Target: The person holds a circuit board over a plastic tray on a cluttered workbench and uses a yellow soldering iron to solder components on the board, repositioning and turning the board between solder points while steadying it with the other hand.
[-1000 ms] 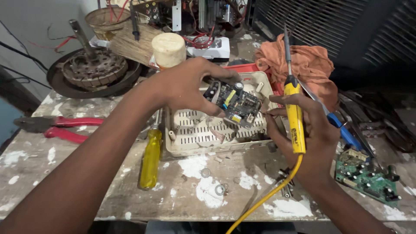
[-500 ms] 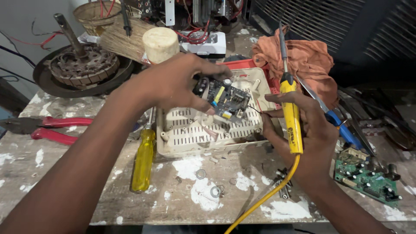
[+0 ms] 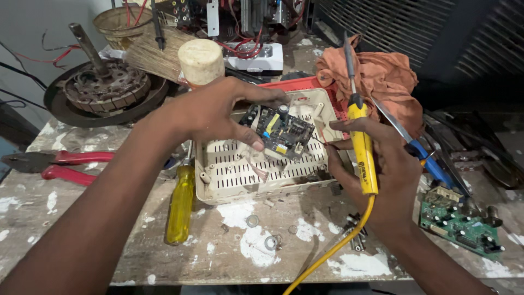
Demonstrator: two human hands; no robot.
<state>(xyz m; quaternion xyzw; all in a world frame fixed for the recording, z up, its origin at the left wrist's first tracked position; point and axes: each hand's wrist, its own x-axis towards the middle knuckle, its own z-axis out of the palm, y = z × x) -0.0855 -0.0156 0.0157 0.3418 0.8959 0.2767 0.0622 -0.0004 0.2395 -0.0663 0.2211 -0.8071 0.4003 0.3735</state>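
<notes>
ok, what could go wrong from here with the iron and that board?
1. The right hand holds the soldering iron tip-up, close beside the orange cloth. If the tip is hot, it could scorch the cloth.
2. The left hand pinches the small circuit board in the air over the slotted plastic case. The board could slip or twist.
3. The iron's yellow cord runs off the table edge and may snag.

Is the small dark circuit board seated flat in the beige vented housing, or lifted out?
Lifted: the left hand holds the circuit board tilted above the beige vented housing.
</notes>
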